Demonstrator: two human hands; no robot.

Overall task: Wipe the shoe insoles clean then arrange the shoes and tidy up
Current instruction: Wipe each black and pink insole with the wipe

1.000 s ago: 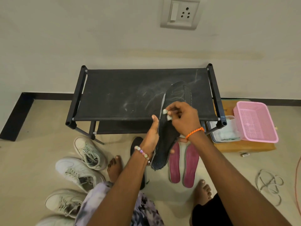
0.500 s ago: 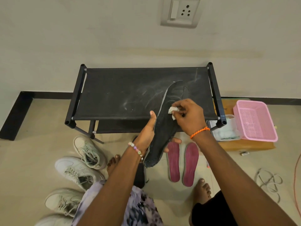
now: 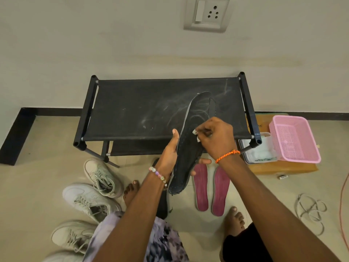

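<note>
**Asha:** What is the biggest thing here?

**Ben:** The black shoe rack (image 3: 151,110) by the wall. Its top has white dusty marks. The lower shelf is mostly hidden under the top one.

**Asha:** And next?

**Ben:** The white shoes (image 3: 90,201) on the floor, on the left. I can see three well. A fourth at the bottom edge is cut off and blurry. On the right there is a pink basket (image 3: 294,140) on a brown box (image 3: 283,168). A clear tub (image 3: 258,150) sits beside the basket, partly behind the rack's corner. I cannot tell what is in it.

**Asha:** Where is the insole?

**Ben:** The black insole (image 3: 188,159) is held up in the air, tilted, in front of the rack. The left hand (image 3: 170,150) has a grip on its lower half, thumb on one edge and fingers curled round the back. Two pink insoles (image 3: 209,188) lie flat on the floor below it. Another dark thing lies under the left arm, mostly hidden.

**Asha:** And the other hand?

**Ben:** The right hand (image 3: 217,137) has its fingers closed in a grip on a small white wipe (image 3: 195,134) and presses it on the insole. Only bits of the wipe peek out.
</note>
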